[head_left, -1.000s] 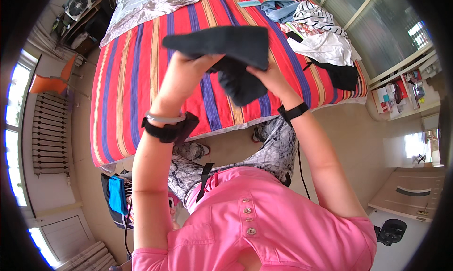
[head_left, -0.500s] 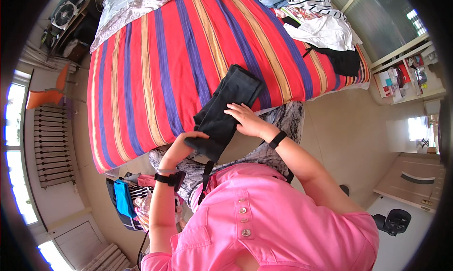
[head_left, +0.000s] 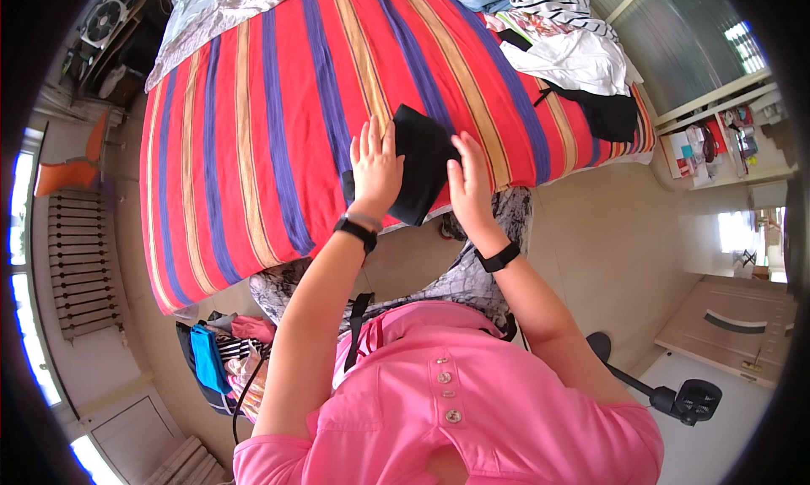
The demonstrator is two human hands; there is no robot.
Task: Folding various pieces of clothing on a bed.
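A folded black garment (head_left: 418, 166), whose kind I cannot make out, lies at the near edge of the bed on the striped cover (head_left: 287, 105). My left hand (head_left: 377, 168) rests on its left side with the fingers stretched out flat and pointing away from me. At the garment's right edge is my right hand (head_left: 472, 185), fingers extended and thumb a little apart, not gripping. Part of the cloth is hidden under my left hand.
A pile of clothes with a white garment (head_left: 578, 61) and a black one (head_left: 606, 113) lies at the bed's far right. On the floor at left, a container holds clothes, including a blue one (head_left: 208, 358). An orange chair (head_left: 72, 174) stands by the radiator (head_left: 83, 265).
The black garment has gone from a longer strip to a compact folded piece, lying farther onto the bed. My left hand has let go of its near end and now lies flat on it.
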